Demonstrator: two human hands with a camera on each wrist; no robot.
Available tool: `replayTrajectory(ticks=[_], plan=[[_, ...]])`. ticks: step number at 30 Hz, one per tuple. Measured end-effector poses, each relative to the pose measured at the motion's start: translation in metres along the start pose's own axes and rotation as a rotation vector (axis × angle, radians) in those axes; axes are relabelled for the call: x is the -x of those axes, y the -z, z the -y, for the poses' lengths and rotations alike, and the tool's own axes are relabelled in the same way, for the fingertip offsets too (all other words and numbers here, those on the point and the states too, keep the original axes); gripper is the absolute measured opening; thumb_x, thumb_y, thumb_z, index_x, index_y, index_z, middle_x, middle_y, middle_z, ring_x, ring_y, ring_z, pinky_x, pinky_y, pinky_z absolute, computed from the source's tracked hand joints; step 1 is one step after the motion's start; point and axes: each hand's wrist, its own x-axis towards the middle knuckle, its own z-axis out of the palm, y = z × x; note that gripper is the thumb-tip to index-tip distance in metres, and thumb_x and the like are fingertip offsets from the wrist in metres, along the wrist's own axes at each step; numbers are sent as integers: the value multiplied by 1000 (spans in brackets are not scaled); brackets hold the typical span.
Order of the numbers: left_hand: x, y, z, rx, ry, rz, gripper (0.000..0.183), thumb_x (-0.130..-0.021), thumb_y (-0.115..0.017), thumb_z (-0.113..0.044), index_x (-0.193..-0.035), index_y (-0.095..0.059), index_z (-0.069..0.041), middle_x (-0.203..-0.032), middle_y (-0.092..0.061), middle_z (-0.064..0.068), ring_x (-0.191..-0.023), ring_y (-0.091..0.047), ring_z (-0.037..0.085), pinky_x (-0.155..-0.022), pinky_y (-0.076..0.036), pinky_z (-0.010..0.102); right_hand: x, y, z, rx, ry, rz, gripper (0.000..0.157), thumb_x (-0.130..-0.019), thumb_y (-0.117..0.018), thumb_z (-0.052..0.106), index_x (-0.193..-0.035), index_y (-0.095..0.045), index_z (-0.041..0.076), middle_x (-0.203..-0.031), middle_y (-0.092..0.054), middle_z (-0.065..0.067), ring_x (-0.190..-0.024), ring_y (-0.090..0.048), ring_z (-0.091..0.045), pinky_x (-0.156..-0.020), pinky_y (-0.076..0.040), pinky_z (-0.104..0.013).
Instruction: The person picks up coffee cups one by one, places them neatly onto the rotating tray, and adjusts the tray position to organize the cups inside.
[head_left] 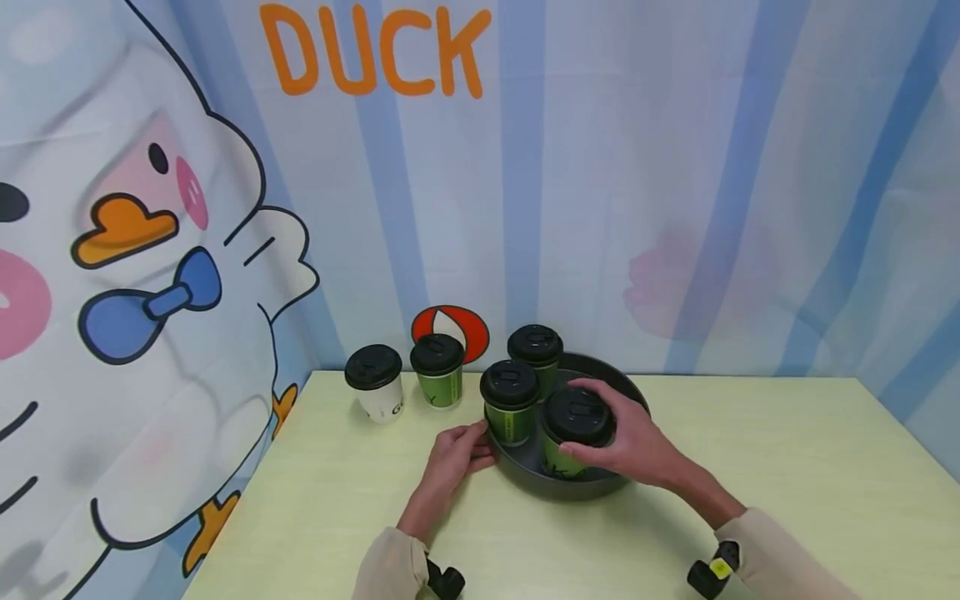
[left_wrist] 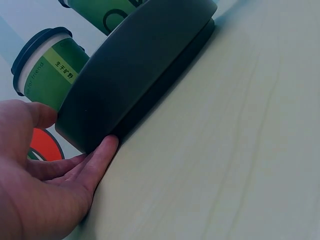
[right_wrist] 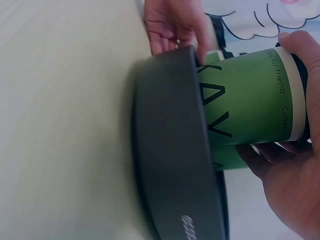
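A dark grey round tray stands on the table with green paper coffee cups in it, all with black lids. My right hand grips the front coffee cup around its lid and upper side, thumb on one side and fingers on the other. That cup is upright, its lower part behind the tray wall in the right wrist view. My left hand holds the tray's left edge, thumb at the rim and fingers low against the wall. A second green cup sits close to the left hand, and a third stands behind.
Left of the tray, a white cup and another green cup, both black-lidded, stand near the table's back edge. A curtain with a duck print hangs right behind the pale table.
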Motion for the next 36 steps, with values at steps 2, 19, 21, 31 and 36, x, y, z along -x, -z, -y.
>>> replayTrajectory(ticks=[2,19,21,31,36], plan=[[0,0,0,1,1,2,46,-106,-59,-30,-123,-60,12,-104,-65,14,-85,-68,14,-85,-63,33,0,-6,0,15,4,-2,78,-85,-87,39,-150,-48,20,-141,-58,-4,-120,-62,-22,-96,-55,-49],[-1,-1,2,-1,2,10,46,-106,-60,-30,-123,-59,13,-104,-65,13,-86,-68,15,-84,-63,32,-6,-24,-2,29,11,12,86,-82,-88,43,-150,-47,12,-138,-59,-5,-119,-60,-23,-98,-52,-51],[0,-1,2,-4,2,9,47,-106,-60,-31,-123,-59,13,-104,-65,13,-86,-68,15,-84,-63,32,-7,-25,-2,32,12,13,85,-82,-87,43,-151,-47,12,-139,-59,-4,-119,-60,-23,-98,-52,-51],[-1,0,2,-7,-12,13,46,-106,-59,-30,-122,-60,13,-103,-66,12,-85,-69,14,-83,-63,31,-10,-25,-3,31,15,45,83,-84,-85,45,-151,-47,15,-142,-57,-3,-125,-57,-24,-101,-50,-53],[1,0,1,-7,-19,13,46,-106,-58,-30,-122,-60,13,-103,-66,13,-85,-69,14,-83,-63,32,-11,-24,-3,37,21,56,82,-85,-85,45,-152,-47,15,-143,-57,-3,-128,-56,-24,-102,-49,-54]])
